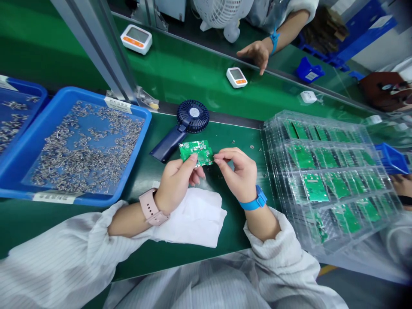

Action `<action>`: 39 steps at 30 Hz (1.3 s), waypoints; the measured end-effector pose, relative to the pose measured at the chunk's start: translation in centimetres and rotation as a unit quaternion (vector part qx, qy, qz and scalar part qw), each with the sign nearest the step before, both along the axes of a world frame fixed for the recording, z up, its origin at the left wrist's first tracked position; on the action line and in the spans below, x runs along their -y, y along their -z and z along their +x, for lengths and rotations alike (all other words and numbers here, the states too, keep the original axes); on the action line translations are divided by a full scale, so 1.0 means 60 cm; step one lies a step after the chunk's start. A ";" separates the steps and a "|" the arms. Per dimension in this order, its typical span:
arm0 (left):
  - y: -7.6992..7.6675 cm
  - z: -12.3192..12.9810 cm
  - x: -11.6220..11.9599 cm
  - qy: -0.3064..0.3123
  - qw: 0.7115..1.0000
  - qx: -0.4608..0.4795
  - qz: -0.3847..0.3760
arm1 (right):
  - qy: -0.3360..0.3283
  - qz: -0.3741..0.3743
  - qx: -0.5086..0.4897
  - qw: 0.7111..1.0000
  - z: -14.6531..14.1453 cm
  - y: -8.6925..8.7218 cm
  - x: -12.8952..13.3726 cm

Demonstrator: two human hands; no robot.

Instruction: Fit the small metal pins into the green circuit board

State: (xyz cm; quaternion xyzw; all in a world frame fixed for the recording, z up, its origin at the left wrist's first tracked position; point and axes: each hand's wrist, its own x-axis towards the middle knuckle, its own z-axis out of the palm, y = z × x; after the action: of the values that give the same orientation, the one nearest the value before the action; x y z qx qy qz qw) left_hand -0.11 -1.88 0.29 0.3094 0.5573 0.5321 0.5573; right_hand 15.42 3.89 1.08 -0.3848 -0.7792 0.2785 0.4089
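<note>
A small green circuit board (196,152) is held up over the green bench mat, pinched between both hands. My left hand (175,180) grips its left edge between thumb and fingers, and a pink watch sits on that wrist. My right hand (234,169) pinches its right edge with fingertips, with a blue wrist strap (253,201) below. Part of the board's underside is hidden by my fingers. Under my left wrist lies a white cloth (193,219).
A blue tray (86,146) of small metal clips stands to the left, with a second (19,116) beyond it. A navy handheld fan (186,126) lies behind the board. A clear stacked tray (325,180) of green boards stands right. A co-worker's hand (255,53) rests across the belt near white devices.
</note>
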 end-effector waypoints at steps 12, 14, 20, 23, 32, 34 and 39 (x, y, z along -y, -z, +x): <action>-0.002 0.001 -0.002 -0.001 1.000 0.004 -0.003 | -0.020 0.143 0.082 0.986 0.000 -0.006 -0.002; -0.002 0.001 -0.002 -0.002 1.000 0.006 -0.004 | -0.029 0.154 0.091 0.983 0.001 -0.005 -0.003; 0.002 0.000 -0.003 -0.012 1.000 0.009 -0.005 | -0.052 0.149 0.096 0.983 0.001 -0.001 -0.005; 0.003 0.000 -0.003 -0.013 1.000 0.006 -0.004 | -0.059 0.129 0.084 0.986 -0.001 0.004 -0.006; 0.004 -0.004 0.005 0.008 0.999 -0.045 -0.008 | -0.120 0.137 0.101 0.978 0.010 -0.008 -0.014; 0.002 -0.004 0.006 0.018 0.998 -0.059 -0.010 | -0.131 0.161 0.146 0.967 0.012 -0.016 -0.009; -0.001 -0.008 0.008 0.063 0.995 -0.078 -0.010 | -0.095 0.212 0.284 0.930 0.016 -0.033 0.008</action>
State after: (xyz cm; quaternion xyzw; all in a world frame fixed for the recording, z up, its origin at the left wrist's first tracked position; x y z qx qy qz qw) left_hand -0.56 -2.36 0.34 0.3787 0.5836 0.4646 0.5478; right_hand 16.38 3.38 3.07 -0.2761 -0.9368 0.0230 0.2138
